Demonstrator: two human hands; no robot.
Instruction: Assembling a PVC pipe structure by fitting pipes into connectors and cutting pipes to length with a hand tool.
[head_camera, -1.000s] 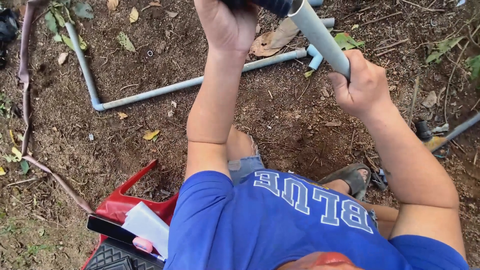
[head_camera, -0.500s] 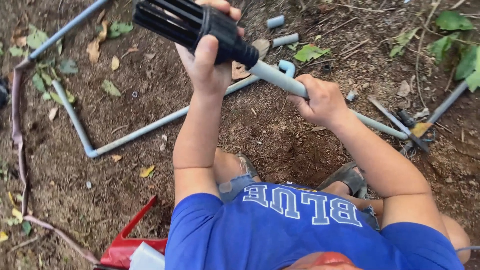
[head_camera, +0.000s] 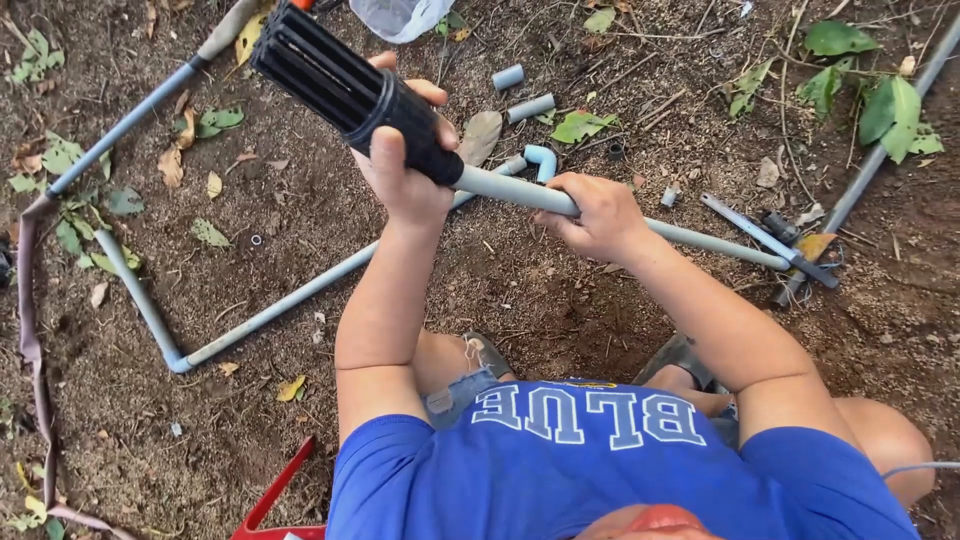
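Holding black slotted strainer (head_camera: 345, 90) in left hand (head_camera: 405, 165), grip closed around its collar | right hand (head_camera: 598, 215) grip closed around grey pipe (head_camera: 700, 240), raised above soil | risk: misaligned push or twist may cock the joint or loosen it | risk: far pipe end may snag cutter tool (head_camera: 770, 240) on ground.

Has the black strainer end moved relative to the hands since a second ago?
Cannot tell: the camera shifted. The left hand now grips the black strainer; the right hand holds the grey pipe.
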